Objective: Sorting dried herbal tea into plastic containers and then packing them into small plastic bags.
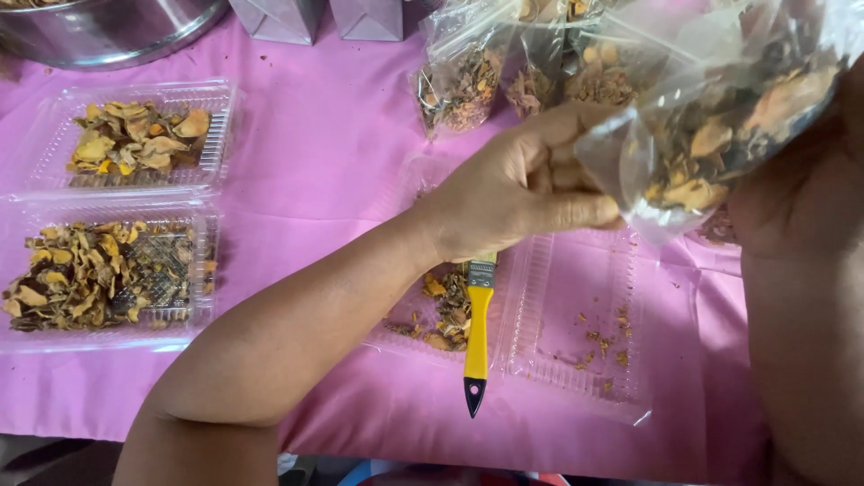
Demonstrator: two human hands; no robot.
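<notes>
At the upper right of the frame the left hand (526, 184) pinches the lower corner of a clear plastic bag of dried slices (720, 135); the right hand (792, 189), mostly hidden, probably cups it from behind. Light, limp and slippery; better gripped by the gathered film

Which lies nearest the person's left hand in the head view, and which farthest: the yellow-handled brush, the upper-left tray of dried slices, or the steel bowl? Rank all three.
From the left hand:
1. Yellow-handled brush, just below the wrist.
2. Upper-left tray, across the pink cloth to the left.
3. Steel bowl, top-left corner.
</notes>
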